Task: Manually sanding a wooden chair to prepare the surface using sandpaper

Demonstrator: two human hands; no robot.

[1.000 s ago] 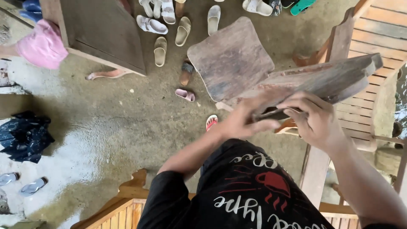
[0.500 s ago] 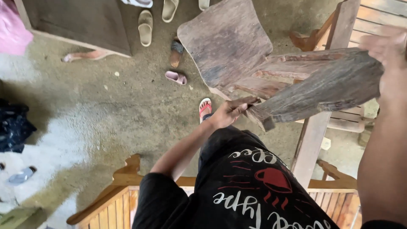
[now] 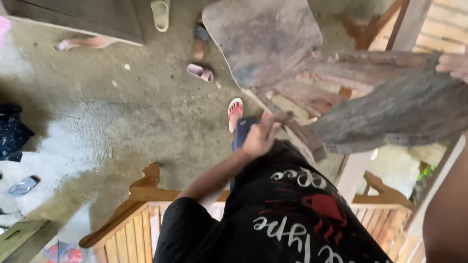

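Head camera, looking straight down your own front.

You see the scene from one view only, worn on your head and tipped steeply down past your black shirt point(image 3: 292, 214) to the concrete floor point(image 3: 146, 117). It sits close to your left hand point(image 3: 261, 136) at centre and the weathered wooden chair point(image 3: 390, 107) from 12 to 3 o'clock, while the sandals point(image 3: 200, 72) at 11 o'clock lie well below.

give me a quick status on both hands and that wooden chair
Left hand grips the weathered wooden chair at its lower edge. Right hand on its far end, grip unclear. Chair held up off the concrete floor; red sandal below.
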